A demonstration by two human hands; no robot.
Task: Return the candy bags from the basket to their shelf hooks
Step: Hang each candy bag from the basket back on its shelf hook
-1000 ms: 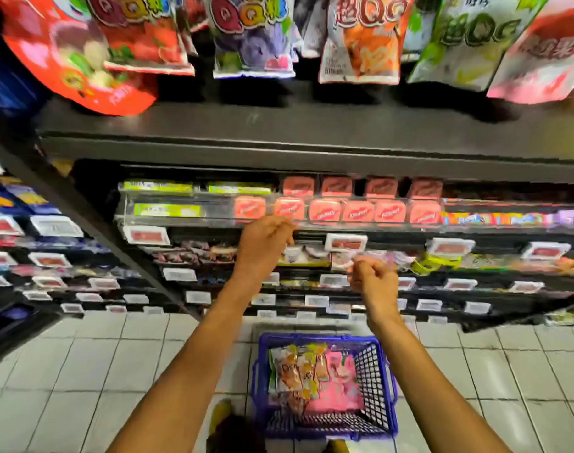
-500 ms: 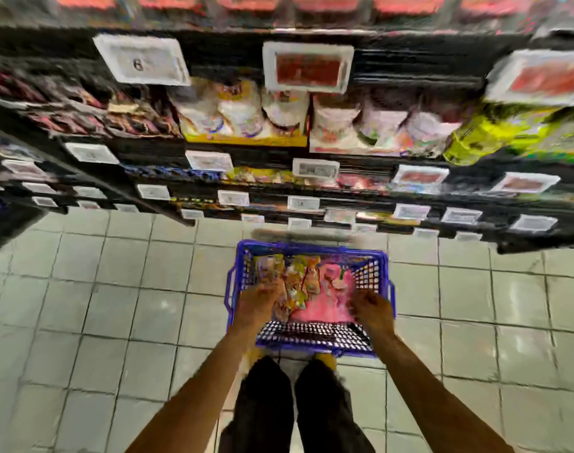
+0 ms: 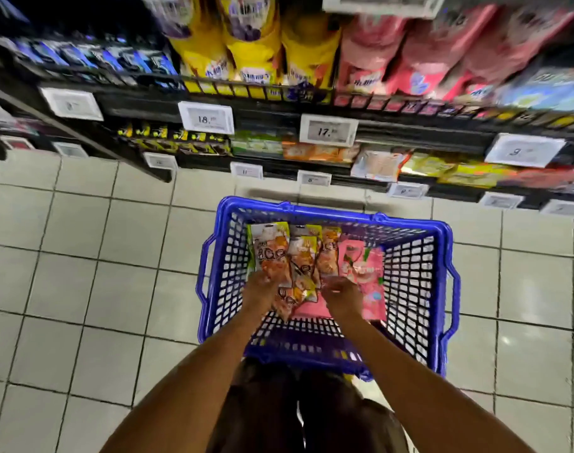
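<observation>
A blue plastic basket [image 3: 328,212] stands on the tiled floor in front of my feet. Inside it lie several orange candy bags [image 3: 272,253] on the left and pink candy bags [image 3: 365,268] on the right. My left hand [image 3: 261,289] is down in the basket, its fingers curled round the lower end of an orange bag. My right hand [image 3: 342,294] lies between the orange and pink bags. Its fingertips touch the bags, but blur hides whether they grip one.
Dark shelves [image 3: 269,109] with white price tags [image 3: 328,132] run across the top, carrying yellow pouches [image 3: 253,44], pink pouches [image 3: 409,53] and small packets lower down. Grey floor tiles [image 3: 83,273] surround the basket. My legs [image 3: 295,410] are just behind it.
Both hands have dropped from the upper shelf into the basket and now rest on the bags. The view has tilted down and drawn closer to the basket.
</observation>
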